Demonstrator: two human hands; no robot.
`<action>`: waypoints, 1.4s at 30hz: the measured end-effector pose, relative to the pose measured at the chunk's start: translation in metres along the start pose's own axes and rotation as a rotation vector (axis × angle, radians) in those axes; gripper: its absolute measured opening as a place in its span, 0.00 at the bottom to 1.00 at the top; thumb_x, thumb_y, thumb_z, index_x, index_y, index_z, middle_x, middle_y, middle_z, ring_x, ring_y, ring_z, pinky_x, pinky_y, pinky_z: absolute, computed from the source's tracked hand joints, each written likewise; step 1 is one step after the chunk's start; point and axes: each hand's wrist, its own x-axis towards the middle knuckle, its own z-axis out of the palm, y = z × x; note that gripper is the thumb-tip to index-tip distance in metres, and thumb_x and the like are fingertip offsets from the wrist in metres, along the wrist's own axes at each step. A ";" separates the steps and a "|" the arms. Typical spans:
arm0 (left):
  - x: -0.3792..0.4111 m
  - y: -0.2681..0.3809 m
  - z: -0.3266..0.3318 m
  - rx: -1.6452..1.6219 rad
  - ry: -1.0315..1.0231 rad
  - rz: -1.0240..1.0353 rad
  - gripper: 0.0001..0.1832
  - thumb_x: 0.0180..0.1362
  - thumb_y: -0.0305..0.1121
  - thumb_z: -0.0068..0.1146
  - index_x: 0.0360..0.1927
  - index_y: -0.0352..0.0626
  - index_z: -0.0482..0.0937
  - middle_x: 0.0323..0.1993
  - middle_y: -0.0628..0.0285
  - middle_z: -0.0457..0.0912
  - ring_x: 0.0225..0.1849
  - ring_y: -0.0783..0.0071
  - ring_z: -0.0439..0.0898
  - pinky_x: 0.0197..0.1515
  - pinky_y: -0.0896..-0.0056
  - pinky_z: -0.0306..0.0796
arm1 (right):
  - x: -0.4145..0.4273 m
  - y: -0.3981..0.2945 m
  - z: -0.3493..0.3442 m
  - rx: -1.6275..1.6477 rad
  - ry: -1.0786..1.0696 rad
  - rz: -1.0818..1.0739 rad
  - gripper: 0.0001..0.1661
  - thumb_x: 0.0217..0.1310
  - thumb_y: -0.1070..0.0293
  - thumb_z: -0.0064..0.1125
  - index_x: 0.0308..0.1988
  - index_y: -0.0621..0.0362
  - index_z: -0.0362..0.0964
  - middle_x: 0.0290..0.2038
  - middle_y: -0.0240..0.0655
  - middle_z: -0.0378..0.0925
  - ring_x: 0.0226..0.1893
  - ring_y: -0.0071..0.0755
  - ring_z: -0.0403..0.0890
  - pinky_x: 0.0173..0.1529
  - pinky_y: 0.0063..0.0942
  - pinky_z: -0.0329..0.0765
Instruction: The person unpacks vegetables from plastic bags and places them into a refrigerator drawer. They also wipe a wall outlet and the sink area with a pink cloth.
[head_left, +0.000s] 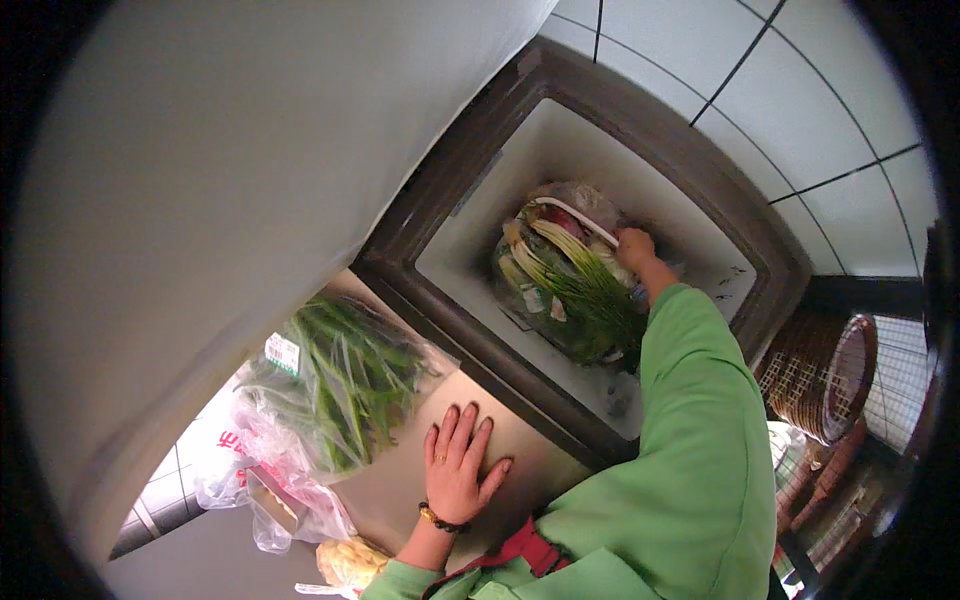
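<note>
A chest freezer or deep bin (780, 259) with a dark rim lies before me, vegetables piled at its bottom. My right hand (637, 249) reaches down inside, its fingers closed around the green-and-white stalk of a long leek or scallion (577, 216). Beside it lie bunches of scallions (574, 259) on bagged greens. My left hand (459, 469) rests palm down, fingers spread, on a smooth surface (510, 427) next to the rim. Left of that hand lies a clear plastic bag of long green vegetables (337, 382) bearing a printed label.
A large pale raised panel (225, 135), possibly the lid, fills the upper left. Pink-and-white plastic bags (277, 472) and a bag of yellowish food (349, 562) lie at the lower left. Woven baskets (817, 375) stand at the right, near a tiled wall (810, 97).
</note>
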 end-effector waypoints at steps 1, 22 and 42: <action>0.000 0.000 -0.001 -0.008 0.010 0.005 0.27 0.45 0.44 0.53 0.49 0.46 0.65 0.56 0.60 0.59 0.59 0.62 0.54 0.56 0.56 0.47 | -0.009 -0.005 -0.012 -0.009 0.002 -0.013 0.12 0.40 0.71 0.50 0.32 0.56 0.73 0.30 0.44 0.73 0.32 0.46 0.74 0.37 0.40 0.70; -0.023 -0.027 0.024 -0.132 0.340 0.199 0.24 0.50 0.45 0.46 0.48 0.41 0.65 0.56 0.60 0.57 0.60 0.63 0.52 0.58 0.59 0.45 | -0.211 -0.111 -0.321 -0.209 0.133 -0.165 0.22 0.28 0.72 0.55 0.33 0.65 0.71 0.23 0.39 0.75 0.26 0.33 0.74 0.33 0.29 0.71; -0.247 0.027 0.000 -2.547 0.144 -0.315 0.20 0.58 0.41 0.35 0.51 0.43 0.59 0.50 0.57 0.64 0.51 0.62 0.64 0.53 0.59 0.61 | -0.325 -0.312 -0.176 -0.459 -0.457 -0.814 0.17 0.42 0.70 0.49 0.38 0.59 0.70 0.32 0.33 0.75 0.33 0.26 0.71 0.40 0.26 0.67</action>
